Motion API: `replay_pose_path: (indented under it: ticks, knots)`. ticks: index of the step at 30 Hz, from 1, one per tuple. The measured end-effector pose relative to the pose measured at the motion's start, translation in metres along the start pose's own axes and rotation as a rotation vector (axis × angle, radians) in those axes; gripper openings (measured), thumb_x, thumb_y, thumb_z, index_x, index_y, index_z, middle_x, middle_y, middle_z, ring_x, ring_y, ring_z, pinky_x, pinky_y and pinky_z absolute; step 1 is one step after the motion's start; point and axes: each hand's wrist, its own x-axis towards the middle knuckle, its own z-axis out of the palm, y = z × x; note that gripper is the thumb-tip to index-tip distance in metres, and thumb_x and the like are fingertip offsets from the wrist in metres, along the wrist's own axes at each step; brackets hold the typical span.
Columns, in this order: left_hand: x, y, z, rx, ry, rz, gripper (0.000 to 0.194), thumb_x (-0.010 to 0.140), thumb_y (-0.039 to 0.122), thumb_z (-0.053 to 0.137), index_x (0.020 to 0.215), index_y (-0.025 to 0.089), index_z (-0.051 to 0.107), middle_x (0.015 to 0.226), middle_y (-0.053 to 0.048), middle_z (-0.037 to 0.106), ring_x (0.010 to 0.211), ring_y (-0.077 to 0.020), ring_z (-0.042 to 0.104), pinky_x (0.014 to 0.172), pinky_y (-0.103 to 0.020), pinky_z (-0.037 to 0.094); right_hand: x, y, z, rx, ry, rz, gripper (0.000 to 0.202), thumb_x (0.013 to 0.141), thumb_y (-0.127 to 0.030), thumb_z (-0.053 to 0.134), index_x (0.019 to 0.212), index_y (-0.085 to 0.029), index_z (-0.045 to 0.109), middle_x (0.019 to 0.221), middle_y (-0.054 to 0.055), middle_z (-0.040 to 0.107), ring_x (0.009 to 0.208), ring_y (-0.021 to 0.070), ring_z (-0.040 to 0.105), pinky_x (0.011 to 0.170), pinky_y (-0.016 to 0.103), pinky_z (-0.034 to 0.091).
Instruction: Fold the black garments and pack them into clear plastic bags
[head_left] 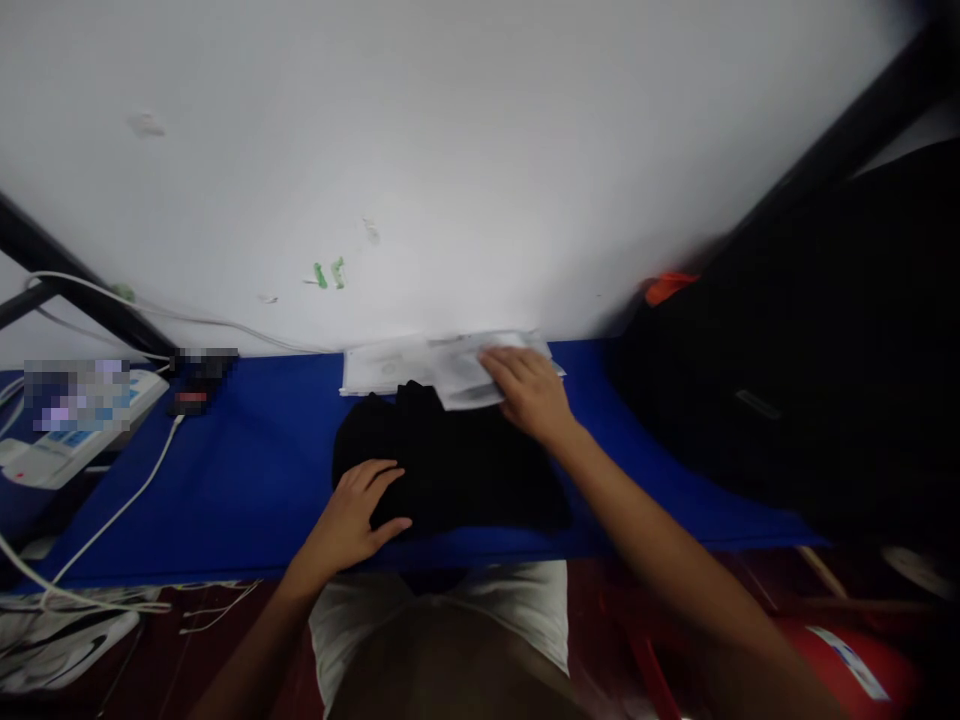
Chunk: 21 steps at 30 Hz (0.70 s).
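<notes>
A folded black cloth item (pixel 465 475), perhaps a garment, lies on the blue-covered table in front of me. My left hand (pixel 360 515) rests on its left side with thumb and fingers apart. Farther back, my right hand (pixel 529 390) has its fingers over a whitish, see-through plastic bag (pixel 469 375) and grips its right part; the thumb is hidden. This bag is slightly blurred and overlaps the cloth's far edge. Behind it, more flat whitish bags (pixel 379 368) lie against the wall.
A white power strip (pixel 82 430) and a dark device with a white cable (pixel 142 485) lie at the left. A large black bag-like bulk (pixel 810 370) fills the right. The white wall (pixel 480 180) bounds the back. A red stool (pixel 855 665) stands below right.
</notes>
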Motion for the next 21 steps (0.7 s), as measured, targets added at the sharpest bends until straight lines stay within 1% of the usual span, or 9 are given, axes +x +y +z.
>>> replay_pose_path:
  ticks: [2, 4, 5, 7, 10, 14, 17, 19, 21]
  knots:
    - [-0.003, -0.004, -0.002, 0.035, -0.086, 0.029, 0.068, 0.084, 0.053, 0.067, 0.142, 0.028, 0.044, 0.142, -0.011, 0.05, 0.13, -0.0332, 0.047, 0.108, -0.053, 0.04, 0.002, 0.025, 0.015, -0.123, -0.009, 0.114, 0.057, 0.081, -0.005, 0.046, 0.137, -0.014, 0.05, 0.139, 0.016, 0.056, 0.127, 0.0315, 0.048, 0.105, 0.049, 0.036]
    - [-0.004, -0.006, -0.005, 0.041, -0.137, 0.036, 0.082, 0.078, 0.058, 0.071, 0.146, 0.028, 0.039, 0.147, -0.012, 0.045, 0.133, -0.0353, 0.044, 0.109, -0.054, 0.038, -0.001, 0.047, 0.033, -0.191, -0.071, 0.194, 0.056, 0.083, -0.008, 0.047, 0.139, -0.013, 0.048, 0.143, 0.019, 0.051, 0.133, 0.0337, 0.042, 0.106, 0.05, 0.034]
    - [-0.004, -0.006, -0.006, 0.041, -0.163, 0.039, 0.087, 0.074, 0.059, 0.074, 0.148, 0.028, 0.037, 0.148, -0.012, 0.044, 0.134, -0.0361, 0.042, 0.109, -0.055, 0.038, -0.004, 0.055, 0.043, -0.202, -0.12, 0.213, 0.056, 0.083, -0.011, 0.049, 0.139, -0.012, 0.048, 0.143, 0.02, 0.05, 0.134, 0.0351, 0.041, 0.105, 0.051, 0.034]
    - [-0.004, -0.007, -0.008, 0.043, -0.197, 0.04, 0.094, 0.07, 0.06, 0.077, 0.149, 0.029, 0.035, 0.151, -0.012, 0.041, 0.136, -0.0369, 0.04, 0.11, -0.056, 0.037, -0.012, 0.066, 0.059, -0.197, -0.21, 0.21, 0.057, 0.083, -0.016, 0.051, 0.139, -0.01, 0.046, 0.143, 0.022, 0.05, 0.133, 0.036, 0.042, 0.105, 0.05, 0.034]
    - [-0.005, -0.008, -0.009, 0.049, -0.204, 0.043, 0.091, 0.072, 0.056, 0.077, 0.149, 0.029, 0.035, 0.152, -0.012, 0.04, 0.137, -0.0362, 0.039, 0.111, -0.056, 0.036, -0.021, 0.07, 0.072, -0.188, -0.247, 0.219, 0.058, 0.085, -0.021, 0.05, 0.141, -0.009, 0.045, 0.145, 0.021, 0.047, 0.134, 0.0347, 0.042, 0.106, 0.049, 0.032]
    - [-0.005, -0.01, -0.01, 0.045, -0.158, 0.08, 0.076, 0.08, 0.047, 0.072, 0.146, 0.027, 0.04, 0.15, -0.011, 0.044, 0.136, -0.0328, 0.043, 0.11, -0.054, 0.039, -0.021, 0.07, 0.07, -0.159, -0.259, 0.253, 0.057, 0.087, -0.026, 0.049, 0.141, -0.008, 0.045, 0.146, 0.021, 0.046, 0.135, 0.0342, 0.041, 0.108, 0.048, 0.032]
    - [-0.005, -0.011, -0.013, 0.045, -0.108, 0.113, 0.057, 0.086, 0.039, 0.066, 0.139, 0.025, 0.049, 0.143, -0.011, 0.052, 0.132, -0.0296, 0.048, 0.107, -0.051, 0.043, -0.018, 0.069, 0.063, -0.125, -0.261, 0.259, 0.059, 0.087, -0.028, 0.051, 0.141, -0.006, 0.043, 0.148, 0.022, 0.044, 0.138, 0.0353, 0.039, 0.11, 0.05, 0.032]
    - [-0.005, -0.009, -0.016, 0.053, -0.082, 0.14, 0.048, 0.088, 0.03, 0.063, 0.134, 0.024, 0.053, 0.139, -0.01, 0.056, 0.13, -0.0275, 0.051, 0.106, -0.049, 0.045, -0.016, 0.061, 0.056, -0.095, -0.233, 0.262, 0.061, 0.087, -0.029, 0.052, 0.142, -0.005, 0.041, 0.149, 0.023, 0.041, 0.139, 0.0366, 0.035, 0.111, 0.052, 0.031]
    - [-0.006, -0.005, -0.019, 0.072, -0.078, 0.167, 0.047, 0.086, 0.021, 0.06, 0.133, 0.023, 0.054, 0.139, -0.01, 0.057, 0.13, -0.0269, 0.051, 0.106, -0.048, 0.045, -0.016, 0.045, 0.046, -0.034, -0.185, 0.264, 0.06, 0.089, -0.029, 0.049, 0.143, -0.006, 0.038, 0.15, 0.023, 0.04, 0.14, 0.037, 0.034, 0.111, 0.054, 0.032]
